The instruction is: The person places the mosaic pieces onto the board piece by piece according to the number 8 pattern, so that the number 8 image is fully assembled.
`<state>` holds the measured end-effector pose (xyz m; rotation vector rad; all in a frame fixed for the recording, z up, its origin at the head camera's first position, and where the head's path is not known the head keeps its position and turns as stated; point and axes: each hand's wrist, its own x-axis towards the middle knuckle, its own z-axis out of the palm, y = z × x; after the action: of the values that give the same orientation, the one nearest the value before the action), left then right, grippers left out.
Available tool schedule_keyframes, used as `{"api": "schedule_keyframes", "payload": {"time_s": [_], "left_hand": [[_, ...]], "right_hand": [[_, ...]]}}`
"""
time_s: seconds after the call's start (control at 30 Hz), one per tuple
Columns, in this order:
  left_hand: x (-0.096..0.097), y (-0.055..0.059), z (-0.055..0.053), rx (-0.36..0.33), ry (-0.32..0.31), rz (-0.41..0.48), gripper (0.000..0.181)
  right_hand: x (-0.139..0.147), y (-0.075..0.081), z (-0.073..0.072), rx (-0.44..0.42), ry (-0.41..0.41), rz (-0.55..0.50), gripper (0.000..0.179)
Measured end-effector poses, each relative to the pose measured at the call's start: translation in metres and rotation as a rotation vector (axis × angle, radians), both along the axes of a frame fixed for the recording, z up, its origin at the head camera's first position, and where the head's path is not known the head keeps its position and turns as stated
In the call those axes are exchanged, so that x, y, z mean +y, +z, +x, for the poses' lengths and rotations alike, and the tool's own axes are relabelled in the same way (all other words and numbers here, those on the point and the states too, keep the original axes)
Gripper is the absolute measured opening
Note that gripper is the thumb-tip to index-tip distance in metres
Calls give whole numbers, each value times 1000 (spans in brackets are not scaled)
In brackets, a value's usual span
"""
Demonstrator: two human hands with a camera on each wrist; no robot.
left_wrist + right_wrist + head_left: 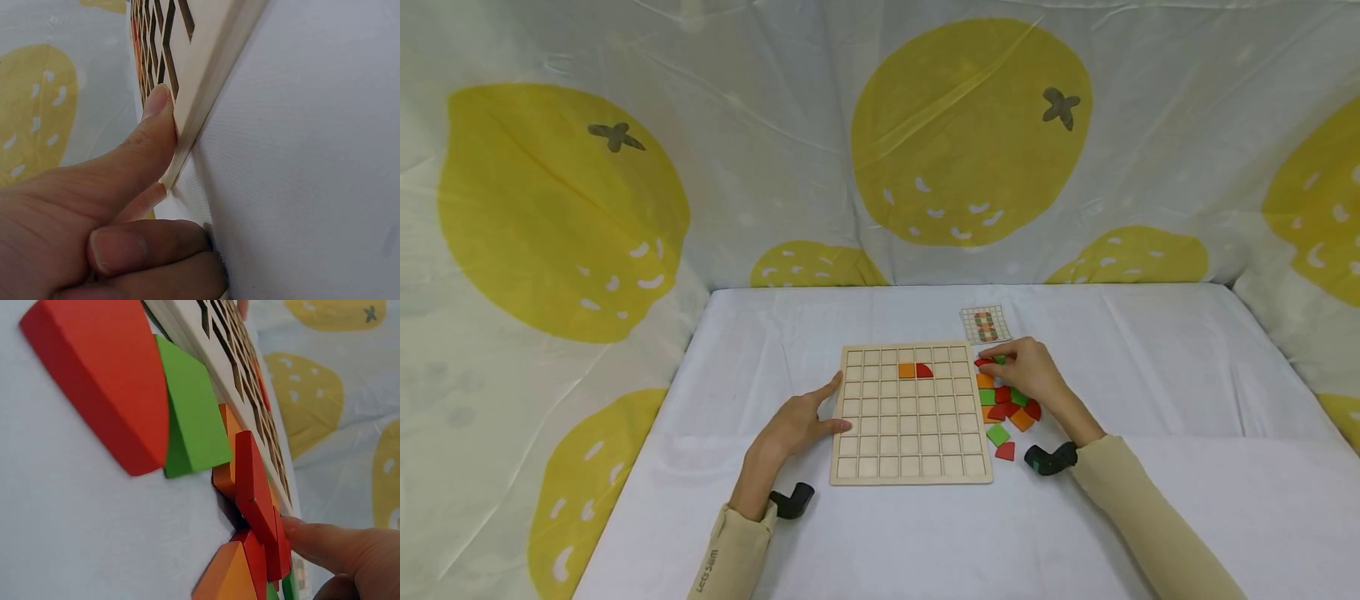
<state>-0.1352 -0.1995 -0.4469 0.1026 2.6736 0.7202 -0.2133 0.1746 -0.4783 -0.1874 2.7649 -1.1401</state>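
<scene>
The board is pale, gridded; the left hand pinches its left edge, the right hand seemingly a red piece. Only the head view shows the card's pattern.

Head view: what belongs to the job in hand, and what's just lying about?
Likely part of the job:
pale wooden grid board, gripped by the left hand
orange square piece and red quarter-round piece on it
loose red, green and orange pieces beside it
small printed grid card

Likely just surroundings:
white cloth
lemon-printed fabric
black curved wrist devices
</scene>
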Motion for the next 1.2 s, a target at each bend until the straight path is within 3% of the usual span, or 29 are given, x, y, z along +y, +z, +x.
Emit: {"api": "schedule_keyframes", "payload": {"time_s": [0.23, 0.6, 0.87, 1.2], "left_hand": [[-1, -1, 1, -2, 6, 7, 87], [-1, -1, 0, 2, 4, 5, 87], [-1, -2, 0, 5, 5, 7, 87], [-2, -3, 1, 7, 1, 15, 87]], "right_hand": [[4, 3, 4, -16, -63, 8, 37], [3, -2, 4, 11, -32, -28, 36], [4, -3, 4, 17, -51, -33, 35], [-1, 5, 5, 45, -56, -78, 34]]}}
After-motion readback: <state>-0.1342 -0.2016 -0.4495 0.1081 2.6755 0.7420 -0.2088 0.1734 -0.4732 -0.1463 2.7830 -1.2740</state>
